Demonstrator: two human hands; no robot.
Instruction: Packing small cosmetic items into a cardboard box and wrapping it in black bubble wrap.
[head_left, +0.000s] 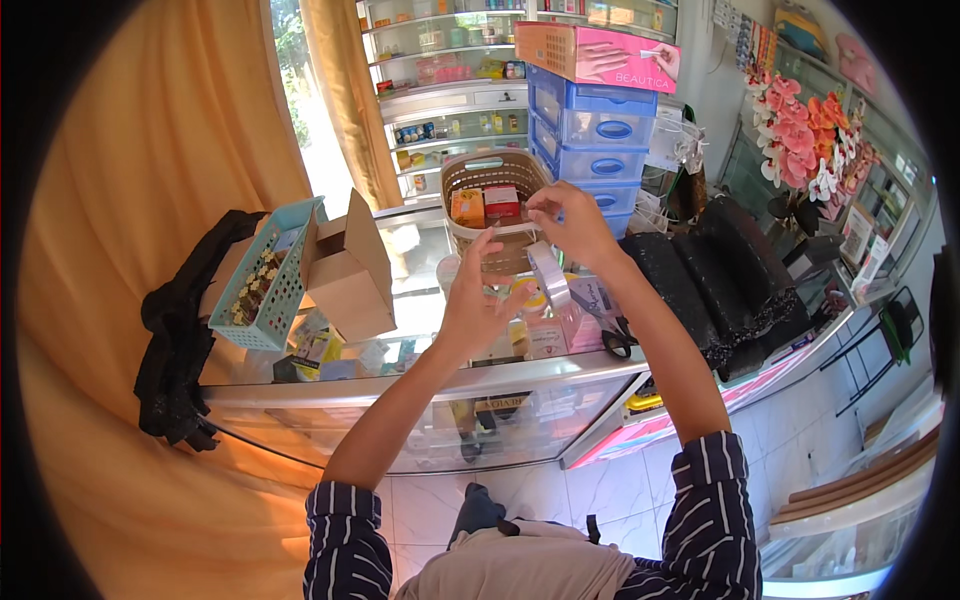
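Observation:
My left hand (484, 300) is raised above the glass counter, its fingers apart and nothing plainly in them. My right hand (566, 221) is at the right rim of a brown plastic basket (499, 161), fingers bent; whether it pinches something small cannot be told. Inside the basket lie an orange box (468, 208) and a red and white box (502, 201). Just below my right hand a roll of tape (550, 275) stands on edge. Black-handled scissors (616, 337) lie near the counter's front edge, beside pink and white boxes (549, 337).
An open cardboard box (352, 289) and a teal basket (270, 277) of small bottles stand at the left. Blue plastic drawers (607, 142) carry a pink box (626, 60) behind the basket. Black wrapped rolls (682, 277) lie at the right. The glass counter's metal edge (450, 382) runs before me.

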